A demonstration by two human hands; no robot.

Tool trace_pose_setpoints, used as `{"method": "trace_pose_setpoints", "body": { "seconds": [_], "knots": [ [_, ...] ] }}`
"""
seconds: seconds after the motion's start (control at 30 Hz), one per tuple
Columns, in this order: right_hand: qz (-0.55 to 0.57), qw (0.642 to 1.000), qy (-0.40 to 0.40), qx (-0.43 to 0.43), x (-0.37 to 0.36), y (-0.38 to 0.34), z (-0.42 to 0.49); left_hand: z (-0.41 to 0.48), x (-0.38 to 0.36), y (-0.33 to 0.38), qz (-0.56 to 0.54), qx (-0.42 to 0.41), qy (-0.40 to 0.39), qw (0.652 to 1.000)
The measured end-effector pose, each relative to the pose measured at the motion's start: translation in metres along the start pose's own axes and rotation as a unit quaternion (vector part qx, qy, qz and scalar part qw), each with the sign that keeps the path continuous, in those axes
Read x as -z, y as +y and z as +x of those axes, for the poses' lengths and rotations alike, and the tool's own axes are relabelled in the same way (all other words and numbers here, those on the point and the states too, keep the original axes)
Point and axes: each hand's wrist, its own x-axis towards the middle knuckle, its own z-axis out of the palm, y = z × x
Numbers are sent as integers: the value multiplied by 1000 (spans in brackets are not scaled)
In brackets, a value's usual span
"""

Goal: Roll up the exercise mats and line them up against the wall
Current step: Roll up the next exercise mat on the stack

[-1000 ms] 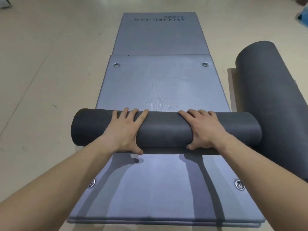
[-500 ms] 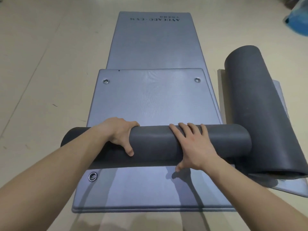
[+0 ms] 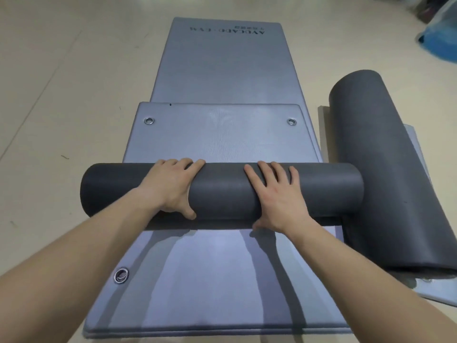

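Observation:
A blue-grey exercise mat point(image 3: 222, 139) with metal eyelets lies flat on top of a longer mat point(image 3: 222, 65) that carries printed letters. Its near part is wound into a dark grey roll point(image 3: 222, 194) lying crosswise. My left hand point(image 3: 170, 189) grips the roll, fingers bent over its top and thumb on the near side. Further right on the same roll, my right hand point(image 3: 277, 196) presses down with its fingers spread and straight. A second, thicker dark roll point(image 3: 376, 157) lies lengthwise at the right, touching the first roll's right end.
Another flat mat point(image 3: 197, 280) lies under the roll and reaches to my feet, with an eyelet point(image 3: 121, 275) at its left. A mat corner point(image 3: 440, 290) shows under the thick roll. A blue bag point(image 3: 442, 43) sits at the far right. Beige tiled floor point(image 3: 61, 95) surrounds the mats.
My left hand has shifted from wrapping the roll's near side to lying over its top. My right hand's fingers have slid further up the roll. The view has tilted a little.

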Motion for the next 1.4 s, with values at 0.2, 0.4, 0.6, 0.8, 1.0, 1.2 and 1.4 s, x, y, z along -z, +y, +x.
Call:
{"method": "trace_pose_setpoints", "body": {
  "seconds": [0.2,0.4,0.6,0.8,1.0,1.2,1.4],
  "knots": [
    [70,993,-85,38,36,30,68,-8,-26,12,99,29,85,991],
    [20,998,-52,18,20,29,68,29,4,-5,47,-8,32,998],
    [70,987,-130,70,46,28,64,8,13,2,10,6,-49,999],
    [61,990,-115,59,28,-2,-30,-27,14,2,-66,-13,-181,981],
    [23,995,-48,79,20,2,-5,-28,16,-3,-116,12,-140,983],
    [91,982,-137,97,57,14,45,-47,-7,16,2,49,14,999],
    [202,936,-273,95,56,3,6,-71,3,8,-107,-20,-136,985]
  ]
}}
